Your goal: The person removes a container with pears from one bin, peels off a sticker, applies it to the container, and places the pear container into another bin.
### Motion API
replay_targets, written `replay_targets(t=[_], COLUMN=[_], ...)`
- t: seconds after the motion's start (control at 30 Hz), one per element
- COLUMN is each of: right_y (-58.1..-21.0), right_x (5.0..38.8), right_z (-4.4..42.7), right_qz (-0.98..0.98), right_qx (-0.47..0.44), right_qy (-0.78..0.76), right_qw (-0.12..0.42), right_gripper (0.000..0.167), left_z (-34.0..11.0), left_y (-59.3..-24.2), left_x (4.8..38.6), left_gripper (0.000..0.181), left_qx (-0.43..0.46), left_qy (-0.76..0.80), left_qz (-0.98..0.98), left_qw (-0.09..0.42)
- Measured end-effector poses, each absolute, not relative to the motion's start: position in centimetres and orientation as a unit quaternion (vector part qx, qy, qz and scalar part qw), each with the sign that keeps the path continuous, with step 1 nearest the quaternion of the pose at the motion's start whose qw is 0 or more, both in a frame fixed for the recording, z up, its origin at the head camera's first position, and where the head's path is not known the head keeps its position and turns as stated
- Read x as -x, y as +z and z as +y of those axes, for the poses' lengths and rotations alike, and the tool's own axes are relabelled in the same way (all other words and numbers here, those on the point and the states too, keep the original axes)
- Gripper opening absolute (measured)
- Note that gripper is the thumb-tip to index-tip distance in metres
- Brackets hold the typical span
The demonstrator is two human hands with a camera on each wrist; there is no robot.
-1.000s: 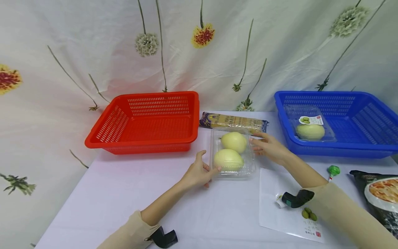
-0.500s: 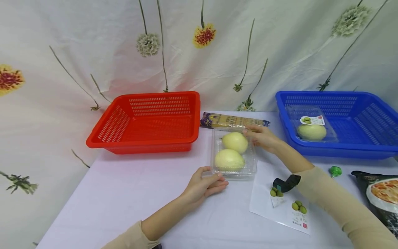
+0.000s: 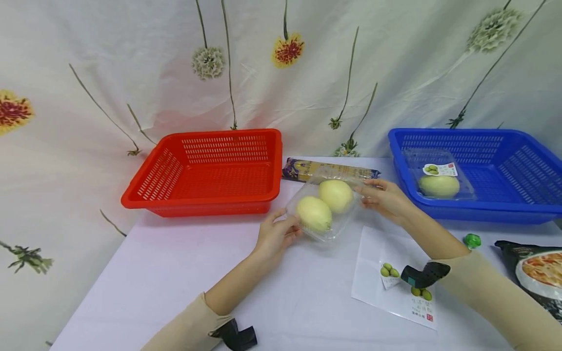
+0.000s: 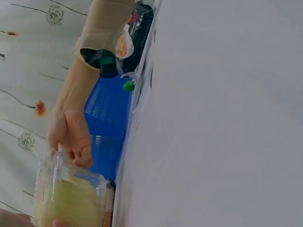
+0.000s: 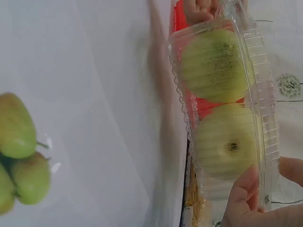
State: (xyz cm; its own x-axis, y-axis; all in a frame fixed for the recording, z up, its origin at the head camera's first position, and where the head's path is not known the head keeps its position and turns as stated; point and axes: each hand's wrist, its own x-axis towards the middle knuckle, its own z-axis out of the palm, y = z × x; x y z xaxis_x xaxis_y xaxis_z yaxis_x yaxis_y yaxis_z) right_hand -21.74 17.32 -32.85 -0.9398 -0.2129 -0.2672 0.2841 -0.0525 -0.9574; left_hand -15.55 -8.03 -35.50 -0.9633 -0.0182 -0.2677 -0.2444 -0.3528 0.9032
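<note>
A clear plastic clamshell box (image 3: 326, 207) with two round, pale yellow-green fruits inside is held tilted above the table, between both hands. My left hand (image 3: 275, 238) grips its near left corner, thumb on top. At the opposite end, my right hand (image 3: 386, 199) pinches the right edge; in the right wrist view the thumb and fingers (image 5: 246, 196) close on the clear rim. The left wrist view shows the box (image 4: 71, 198) from the side, with the left hand mostly cut off at the bottom.
A red basket (image 3: 201, 207) stands back left. The blue basket (image 3: 478, 210) at right holds another fruit box (image 3: 439, 180). Behind lies a gold noodle-like packet (image 3: 333, 169). A printed sheet (image 3: 373, 282), green lollipop (image 3: 472, 241) and black food bag (image 3: 533, 273) lie at right.
The fruit box has come up off the table and turned askew. My left hand, open by its near corner half a second ago, now grips it. The printed sheet shifted left earlier.
</note>
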Motion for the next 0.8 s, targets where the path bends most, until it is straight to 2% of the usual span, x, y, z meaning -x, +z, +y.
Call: replay_targets(t=[0.23,0.33,0.57,0.8], right_y=[-33.6,-34.1,-35.2,-35.7], right_x=[19.4,18.4,16.9,17.1], right_z=[18.5,18.9,18.2,17.6], right_qz=[0.642,0.649,0.663,0.660], right_qx=[-0.012,0.003,0.012,0.006], right_qy=[-0.738,-0.730,-0.718,-0.722], right_qw=[0.207,0.215,0.212,0.209], right_gripper=[0.082,0.079,0.054,0.060], left_z=[-6.7,-6.2,-5.4,-5.4], left_y=[-35.3,-35.4,-35.4,-35.9], left_x=[17.8,18.4,19.7,21.0], left_gripper=[0.061,0.060,0.053,0.051], left_qx=[0.149,0.151,0.115,0.049], left_qy=[0.802,0.788,0.727,0.632], left_qz=[0.579,0.597,0.671,0.768], left_qw=[-0.004,-0.032,-0.089,-0.090])
